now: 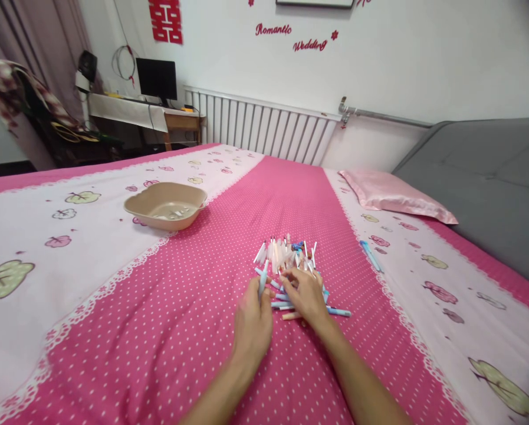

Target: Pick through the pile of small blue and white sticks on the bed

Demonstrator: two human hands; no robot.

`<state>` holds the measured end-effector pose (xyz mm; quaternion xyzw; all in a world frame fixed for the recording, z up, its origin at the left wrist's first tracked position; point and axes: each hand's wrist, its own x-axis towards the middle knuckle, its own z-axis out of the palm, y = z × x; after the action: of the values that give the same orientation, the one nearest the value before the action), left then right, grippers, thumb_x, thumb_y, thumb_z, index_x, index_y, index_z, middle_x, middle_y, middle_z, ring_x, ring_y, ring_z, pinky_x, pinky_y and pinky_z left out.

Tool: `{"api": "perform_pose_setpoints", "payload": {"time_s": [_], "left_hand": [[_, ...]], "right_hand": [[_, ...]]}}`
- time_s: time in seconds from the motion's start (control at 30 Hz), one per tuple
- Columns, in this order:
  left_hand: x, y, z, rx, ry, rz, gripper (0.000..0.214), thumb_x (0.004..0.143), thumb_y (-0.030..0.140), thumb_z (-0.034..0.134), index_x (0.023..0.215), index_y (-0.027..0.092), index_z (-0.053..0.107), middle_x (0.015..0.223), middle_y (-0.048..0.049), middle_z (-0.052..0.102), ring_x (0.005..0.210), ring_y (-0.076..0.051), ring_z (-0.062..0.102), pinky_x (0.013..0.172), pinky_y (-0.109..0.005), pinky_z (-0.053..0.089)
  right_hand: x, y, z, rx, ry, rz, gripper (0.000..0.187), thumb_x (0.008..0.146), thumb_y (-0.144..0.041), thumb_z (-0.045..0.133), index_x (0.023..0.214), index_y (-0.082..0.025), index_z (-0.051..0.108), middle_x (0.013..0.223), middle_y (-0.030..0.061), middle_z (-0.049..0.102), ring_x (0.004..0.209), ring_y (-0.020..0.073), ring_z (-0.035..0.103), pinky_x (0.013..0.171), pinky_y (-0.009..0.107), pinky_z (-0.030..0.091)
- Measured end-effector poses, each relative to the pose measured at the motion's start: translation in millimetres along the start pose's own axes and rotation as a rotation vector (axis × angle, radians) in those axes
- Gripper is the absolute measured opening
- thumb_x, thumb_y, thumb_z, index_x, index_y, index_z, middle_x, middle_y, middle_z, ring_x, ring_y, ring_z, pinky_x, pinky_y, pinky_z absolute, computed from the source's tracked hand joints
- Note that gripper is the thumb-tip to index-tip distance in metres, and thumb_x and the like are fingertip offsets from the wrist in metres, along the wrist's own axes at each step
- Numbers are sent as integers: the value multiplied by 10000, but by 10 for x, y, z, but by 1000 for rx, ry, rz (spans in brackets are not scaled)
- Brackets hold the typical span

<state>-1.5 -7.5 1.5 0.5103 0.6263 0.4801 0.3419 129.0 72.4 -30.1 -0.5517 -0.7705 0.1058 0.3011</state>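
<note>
With left hand [253,327] clasping a light-blue pen [263,284] upright, just beside the pen pile [286,260] lying mid-bed on the pink dotted bedsheet [180,330]; resting right hand [306,295] curled over that pile, grip unclear; facing a beige basin [135,206] well apart leftward.

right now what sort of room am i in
Probably a bedroom: a wide pink bed, a pink pillow on it, and a desk with a monitor beyond.

a shallow beige plastic basin [140,217] is sitting on the pink polka-dot bedspread [167,330] to my left; a shiny pink satin pillow [394,195] is lying ahead to my right.
</note>
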Motion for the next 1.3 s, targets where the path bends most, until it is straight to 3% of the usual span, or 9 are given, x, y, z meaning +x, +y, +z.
{"api": "perform_pose_setpoints", "payload": {"time_s": [0.17, 0.43, 0.53, 0.73, 1.3], "left_hand": [[2, -2, 6, 14, 8, 10, 205, 873, 305, 355, 915, 185, 516, 755, -18, 592, 694, -173, 551, 648, -266, 366], [-23, 18, 18, 35, -51, -16, 188, 854, 224, 357, 923, 177, 525, 775, -23, 600, 714, -172, 547, 643, -261, 351], [-33, 36, 20, 60, -88, -36, 218, 841, 186, 350, 947, 180, 540, 803, -27, 613, 738, -175, 549, 651, -262, 345], [-61, 63, 23, 113, -152, -56, 192, 841, 195, 349, 826, 183, 540, 752, -24, 610, 709, -174, 543, 621, -257, 317], [-58, 56, 29, 102, -160, -33, 242, 883, 310, 327, 773, 188, 505, 742, -26, 606, 697, -174, 537, 597, -255, 301]], "right_hand": [[37, 17, -27, 449, 139, 91, 275, 848, -392, 472, 923, -197, 650, 875, 45, 677, 797, 199, 604, 767, 349, 451], [21, -118, -70, 940, 207, 195, 289, 765, -427, 619, 927, -194, 561, 850, 28, 632, 737, 160, 592, 597, 256, 461], [3, -176, -117, 968, 233, 215, 308, 763, -424, 625, 961, -203, 541, 852, 24, 625, 734, 156, 592, 578, 248, 458], [-21, -240, -156, 1001, 306, 131, 262, 788, -368, 622, 978, -212, 532, 906, 29, 621, 814, 155, 606, 713, 287, 489], [-87, -306, -180, 947, 175, 100, 310, 793, -363, 613, 1061, -234, 524, 996, 49, 607, 788, 157, 604, 671, 286, 516]]}}
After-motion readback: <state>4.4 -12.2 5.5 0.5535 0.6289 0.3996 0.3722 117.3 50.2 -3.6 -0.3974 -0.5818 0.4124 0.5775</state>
